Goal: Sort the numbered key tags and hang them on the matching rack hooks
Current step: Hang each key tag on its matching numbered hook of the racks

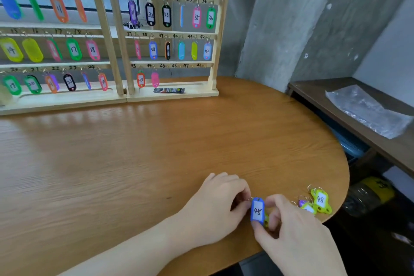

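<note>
Head view: my left hand (218,204) and right hand (284,228) both pinch the blue tag marked 45 (257,210) above the table (134,163).

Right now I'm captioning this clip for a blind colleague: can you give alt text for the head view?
Both hands, left hand and right hand, hold a blue key tag marked 45 over a round wooden table. A few loose tags, one yellow-green tag marked 48, lie nearby. At the back, wooden racks hold numbered tags; hooks 45 to 48 are bare.
</note>
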{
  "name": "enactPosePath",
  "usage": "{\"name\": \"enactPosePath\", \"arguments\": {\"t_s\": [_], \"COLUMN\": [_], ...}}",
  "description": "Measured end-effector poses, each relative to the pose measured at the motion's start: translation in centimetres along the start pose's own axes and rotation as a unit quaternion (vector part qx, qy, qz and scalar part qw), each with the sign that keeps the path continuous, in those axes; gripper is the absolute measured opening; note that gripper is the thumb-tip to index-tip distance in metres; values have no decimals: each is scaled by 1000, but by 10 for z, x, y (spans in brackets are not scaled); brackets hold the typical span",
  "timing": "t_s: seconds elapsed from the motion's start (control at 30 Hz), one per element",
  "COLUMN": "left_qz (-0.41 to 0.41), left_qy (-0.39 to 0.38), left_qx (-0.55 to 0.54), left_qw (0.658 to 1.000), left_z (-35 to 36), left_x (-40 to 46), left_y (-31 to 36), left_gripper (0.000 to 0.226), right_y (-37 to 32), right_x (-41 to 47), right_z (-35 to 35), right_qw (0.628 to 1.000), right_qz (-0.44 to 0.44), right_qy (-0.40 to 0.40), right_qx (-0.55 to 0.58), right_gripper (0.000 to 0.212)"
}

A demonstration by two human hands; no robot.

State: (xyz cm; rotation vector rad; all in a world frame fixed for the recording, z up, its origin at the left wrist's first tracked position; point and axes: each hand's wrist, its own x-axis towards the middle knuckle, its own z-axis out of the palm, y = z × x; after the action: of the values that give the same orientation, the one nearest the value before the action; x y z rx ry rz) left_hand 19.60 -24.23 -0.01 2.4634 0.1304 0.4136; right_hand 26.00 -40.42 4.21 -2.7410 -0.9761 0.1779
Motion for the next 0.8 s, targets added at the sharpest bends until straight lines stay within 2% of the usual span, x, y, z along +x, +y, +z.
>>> {"name": "enactPosePath", "arguments": {"t_s": [0.13, 0.23, 0.37, 0.53, 0.63, 0.8], "left_qz": [3, -15, -53, -103, -153, -211], "left_qy": [-11, 13, 61, 145, 196, 263], "left_qx": [-19, -11, -23, -23, -16, -37], "left_qw": [1000, 1000, 996, 984, 968, 941], "left_z": [-10, -21, -45, -80, -95, -116], "left_x": [-4, -3, 0, 4, 2, -3], "left_y": [-2, -9, -24, -51, -71, -97], "left_gripper": [10, 11, 14, 17, 18, 21], "right_y": [-9, -17, -31, -59, -80, -111], "right_x": [8, 20, 43, 70, 90, 127], "right_z": [16, 19, 12, 3, 1, 7], "right_qw": [997, 995, 987, 955, 929, 890], "right_qz": [-59, -86, -113, -156, -151, -98], "right_qy": [45, 48, 13, 17, 7, -76], "right_qx": [3, 17, 113, 252, 339, 439], "right_gripper": [22, 22, 25, 24, 23, 24]}}
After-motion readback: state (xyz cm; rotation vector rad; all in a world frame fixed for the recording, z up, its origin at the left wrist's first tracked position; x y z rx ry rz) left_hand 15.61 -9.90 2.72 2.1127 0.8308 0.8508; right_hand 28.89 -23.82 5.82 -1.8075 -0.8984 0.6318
